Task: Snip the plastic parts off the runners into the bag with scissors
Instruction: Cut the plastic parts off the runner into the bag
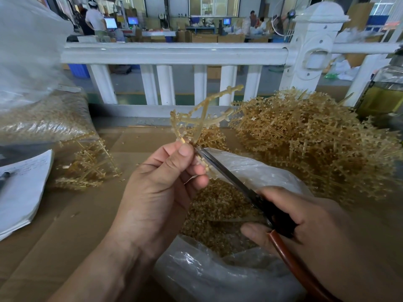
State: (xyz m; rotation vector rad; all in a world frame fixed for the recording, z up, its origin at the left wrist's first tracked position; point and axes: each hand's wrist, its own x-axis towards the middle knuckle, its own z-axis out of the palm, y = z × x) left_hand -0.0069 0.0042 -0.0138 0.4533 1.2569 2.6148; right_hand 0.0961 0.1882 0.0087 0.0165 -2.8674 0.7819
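Your left hand (161, 184) pinches a tan runner (200, 114) between thumb and fingers, and its branches fan up above that hand. Your right hand (305, 225) grips the scissors (231, 177) by the handles, with the blade tips at the runner just beside your left thumb. The clear bag (218, 275) of cut parts (218, 205) lies open below both hands.

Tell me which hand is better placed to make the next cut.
The right hand: it grips the scissors, with the blades against the runner. The left hand pinches that runner above the open bag, so it is best used to steady it.
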